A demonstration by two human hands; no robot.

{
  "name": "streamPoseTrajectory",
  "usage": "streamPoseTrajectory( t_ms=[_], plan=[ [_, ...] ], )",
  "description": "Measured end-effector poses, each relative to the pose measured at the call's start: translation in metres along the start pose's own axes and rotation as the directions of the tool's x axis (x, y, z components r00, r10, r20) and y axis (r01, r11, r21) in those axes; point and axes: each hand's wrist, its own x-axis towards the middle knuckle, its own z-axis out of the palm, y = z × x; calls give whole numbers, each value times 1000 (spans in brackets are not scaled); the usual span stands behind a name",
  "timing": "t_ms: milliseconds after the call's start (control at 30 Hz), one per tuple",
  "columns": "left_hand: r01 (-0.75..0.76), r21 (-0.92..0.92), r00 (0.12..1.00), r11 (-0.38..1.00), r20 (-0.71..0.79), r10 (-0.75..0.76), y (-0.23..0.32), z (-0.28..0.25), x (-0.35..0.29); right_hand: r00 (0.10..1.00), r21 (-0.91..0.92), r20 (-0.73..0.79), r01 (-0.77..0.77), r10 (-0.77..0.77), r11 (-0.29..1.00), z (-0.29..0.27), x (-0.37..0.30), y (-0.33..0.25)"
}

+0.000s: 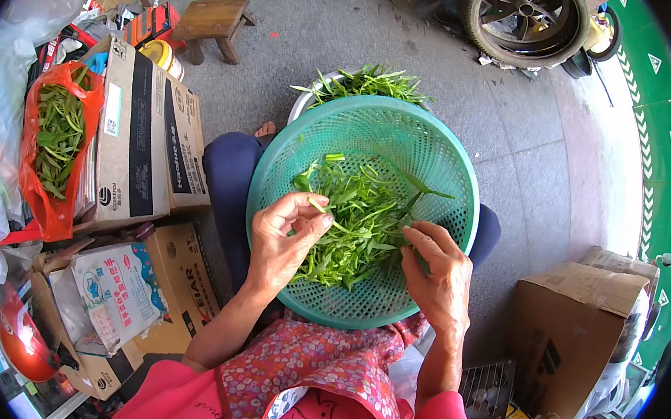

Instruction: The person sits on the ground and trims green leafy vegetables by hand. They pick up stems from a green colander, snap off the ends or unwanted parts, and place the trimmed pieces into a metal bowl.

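Observation:
A green plastic colander (pixel 461 181) rests over my lap, between my knees. Short pieces of leafy greens (pixel 352 247), which look like water spinach, are heaped in its middle. Over the left side of the heap, my left hand (pixel 285 241) pinches a pale green stem (pixel 318 205) between thumb and fingers. At the right side, my right hand (pixel 438 272) has its thumb and fingertips together on a leafy sprig (pixel 418 192), whose narrow leaves stretch up and right. Just beyond the colander, a pale basin (pixel 301 108) holds longer uncut greens (pixel 376 84), partly hidden by the colander's rim.
To the left, a red plastic bag (pixel 30 148) of greens stands beside cardboard boxes (pixel 150 123). A small wooden stool (pixel 212 20) is farther off. Another carton (pixel 569 337) stands at the right, and a wheel with a tyre (pixel 475 13) lies at the far right.

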Motion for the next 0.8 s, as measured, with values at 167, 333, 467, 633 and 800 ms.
streamPoseTrajectory(
  t_ms=[167,333,467,633,800],
  plan=[
    [88,90,992,992,81,-96,9,-5,-30,967,64,7,255,-256,965,22,-8,-31],
    [-13,217,967,976,252,-43,17,-15,-49,970,143,-41,242,-239,960,55,-36,-36],
    [156,166,922,974,330,-204,20,-18,-55,985,285,-59,173,-163,943,57,-45,-35],
    [396,-118,869,911,369,-330,16,-17,-61,905,813,172,-353,388,463,62,-54,-21],
    [-120,405,931,907,362,-39,9,-28,-56,790,597,91,-531,606,601,71,-17,20]
  ],
)
